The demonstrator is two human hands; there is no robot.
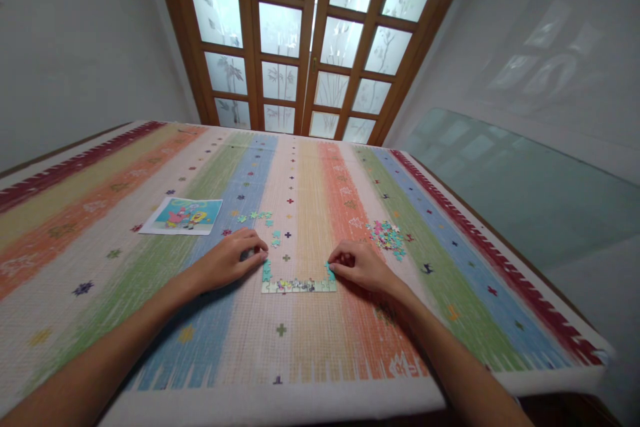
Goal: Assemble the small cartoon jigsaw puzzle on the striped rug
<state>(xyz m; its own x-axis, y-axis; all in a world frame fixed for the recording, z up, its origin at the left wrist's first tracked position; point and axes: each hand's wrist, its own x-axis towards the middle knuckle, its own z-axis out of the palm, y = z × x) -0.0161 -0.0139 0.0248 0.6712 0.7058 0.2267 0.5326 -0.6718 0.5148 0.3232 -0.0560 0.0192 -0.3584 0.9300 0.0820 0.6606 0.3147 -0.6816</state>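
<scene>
Toward six o'clock on the striped tablecloth (310, 340), a U-shaped puzzle border (299, 286) lies flat. The left hand (236, 257), at its ten o'clock, and the right hand (364, 267), at two, are curled beside its upper ends; whether they pinch anything, I cannot tell. An uneven sideways push could, I think, separate the narrow side columns (267, 272) from the bottom row (285, 287).

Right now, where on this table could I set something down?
The tablecloth is bare between the joined puzzle pieces and its near edge, and from the loose pile right to the dark red border. It's crowded just beyond your left hand, with scattered pieces, and between your right hand and the pile.
</scene>
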